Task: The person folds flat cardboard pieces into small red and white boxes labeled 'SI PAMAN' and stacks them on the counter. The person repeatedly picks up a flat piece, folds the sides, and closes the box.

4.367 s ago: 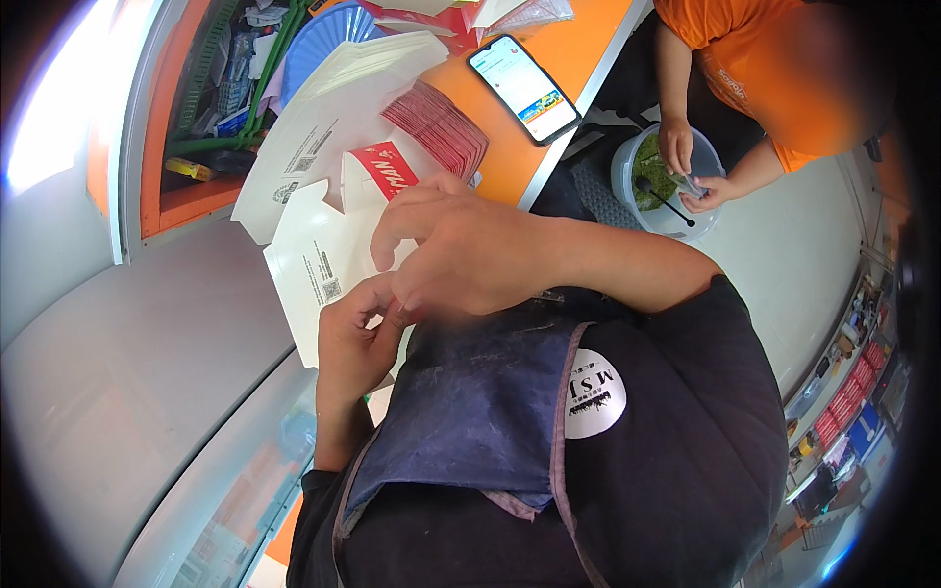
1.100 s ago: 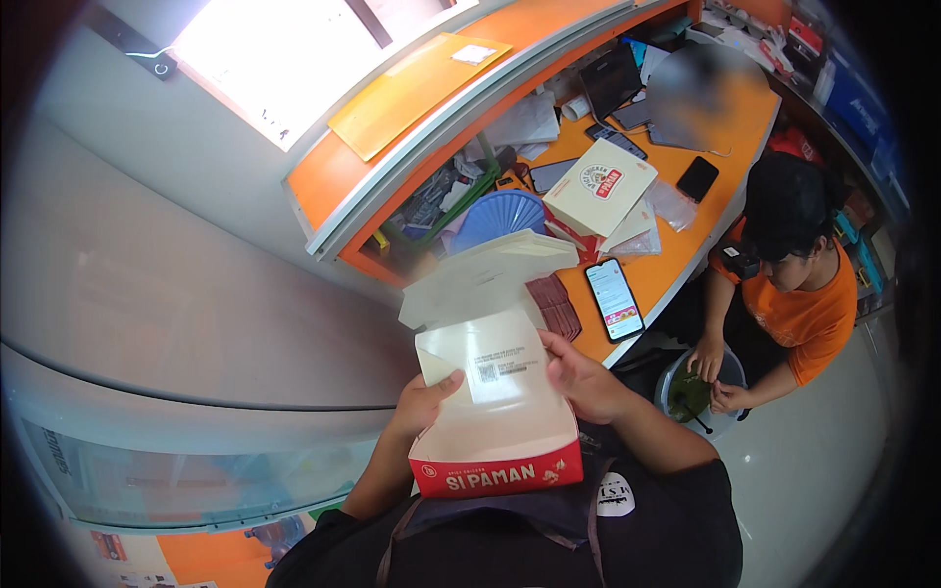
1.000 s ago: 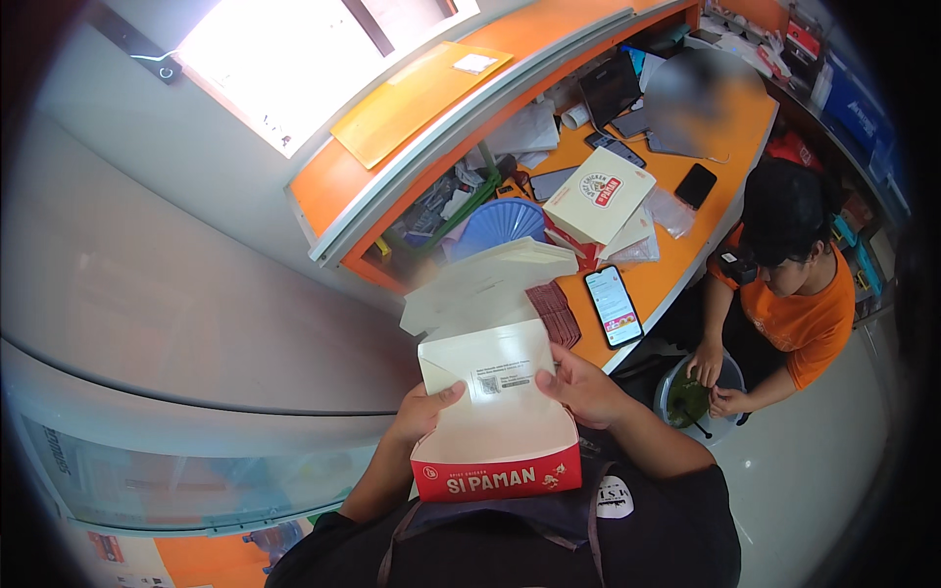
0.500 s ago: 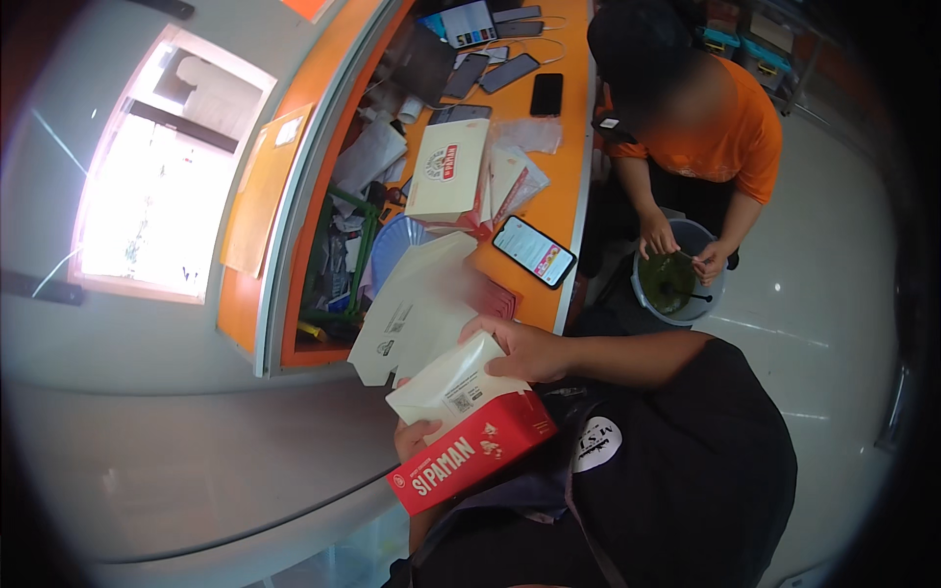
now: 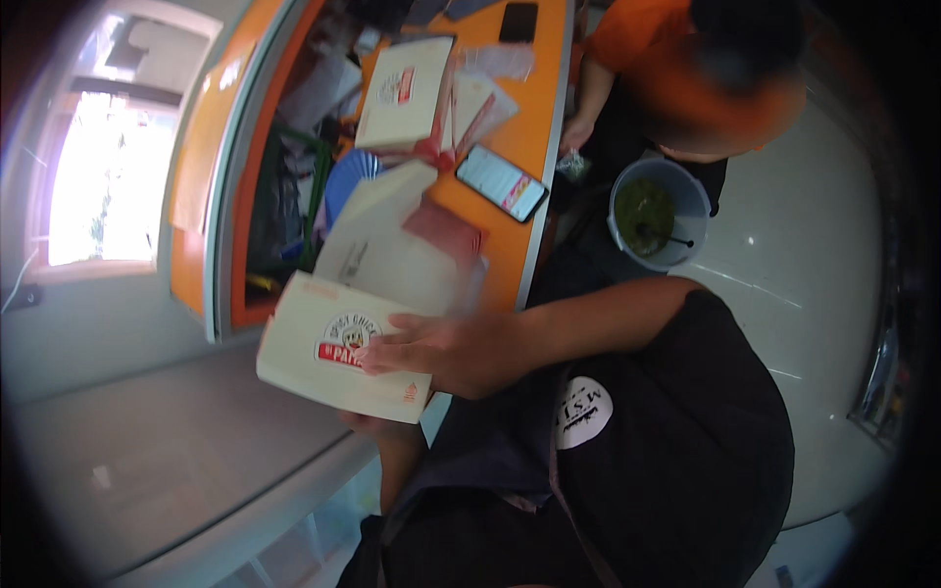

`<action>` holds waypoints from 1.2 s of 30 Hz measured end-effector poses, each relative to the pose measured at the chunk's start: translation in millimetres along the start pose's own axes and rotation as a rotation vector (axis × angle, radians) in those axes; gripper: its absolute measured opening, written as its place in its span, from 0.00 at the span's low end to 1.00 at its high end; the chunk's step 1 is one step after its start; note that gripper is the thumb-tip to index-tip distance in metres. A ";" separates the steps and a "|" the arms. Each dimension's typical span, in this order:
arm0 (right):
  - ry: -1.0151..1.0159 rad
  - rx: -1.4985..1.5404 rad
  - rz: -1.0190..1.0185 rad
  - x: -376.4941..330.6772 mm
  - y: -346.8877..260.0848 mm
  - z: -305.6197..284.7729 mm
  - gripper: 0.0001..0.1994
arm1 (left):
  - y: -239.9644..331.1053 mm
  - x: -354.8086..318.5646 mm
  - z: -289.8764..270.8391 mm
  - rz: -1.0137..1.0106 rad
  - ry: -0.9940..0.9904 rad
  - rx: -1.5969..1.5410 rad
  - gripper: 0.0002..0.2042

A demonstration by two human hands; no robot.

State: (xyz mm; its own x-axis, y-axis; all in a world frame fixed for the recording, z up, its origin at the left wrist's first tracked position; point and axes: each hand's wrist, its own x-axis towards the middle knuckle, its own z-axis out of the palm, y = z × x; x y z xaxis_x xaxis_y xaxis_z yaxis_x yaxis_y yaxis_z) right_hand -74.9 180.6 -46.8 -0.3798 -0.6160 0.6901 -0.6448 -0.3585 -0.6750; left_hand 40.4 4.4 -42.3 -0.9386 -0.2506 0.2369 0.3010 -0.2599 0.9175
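Observation:
A cream cardboard food box [image 5: 294, 358] with a round printed emblem is held in front of me, its lid folded down. My right hand [image 5: 431, 355] lies across the lid with its fingers stretched over the emblem. From beneath, my left hand [image 5: 371, 427] supports the near side of the box; most of its fingers are hidden by it. Just beyond the box, an unfolded cream carton [image 5: 377, 223] rests at the counter's edge beside a small stack of red sheets [image 5: 446, 233].
On the orange counter [image 5: 542, 78] are a lit phone [image 5: 502, 183], a stack of folded cream boxes [image 5: 404, 96] and a blue fan-shaped item [image 5: 348, 179]. At right a person in an orange shirt [image 5: 627, 44] sits by a grey bucket [image 5: 700, 218] of green contents.
The box has turned from its red side to its cream top, the flap is closed, and it has moved left and up. My right hand now lies on the lid. The other person leans forward.

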 end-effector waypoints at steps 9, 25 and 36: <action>0.079 -0.060 -0.046 8.8 -15.2 -23.4 0.35 | 8.4 -8.7 9.0 0.172 0.390 0.582 0.40; 0.171 0.183 0.372 27.7 18.1 -30.8 0.14 | 23.7 -4.7 -10.2 0.010 0.412 0.055 0.38; -0.235 0.151 0.115 16.5 19.6 -12.2 0.18 | 17.6 9.8 -2.7 0.445 0.454 0.703 0.36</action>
State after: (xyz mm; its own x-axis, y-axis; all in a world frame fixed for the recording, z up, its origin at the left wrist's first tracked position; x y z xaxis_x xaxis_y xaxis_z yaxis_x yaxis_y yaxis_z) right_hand -101.9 172.0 -45.5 -0.2692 -0.7978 0.5395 -0.4939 -0.3666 -0.7885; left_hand 37.0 -5.2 -24.7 -0.5624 -0.5689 0.6001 0.3060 0.5310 0.7902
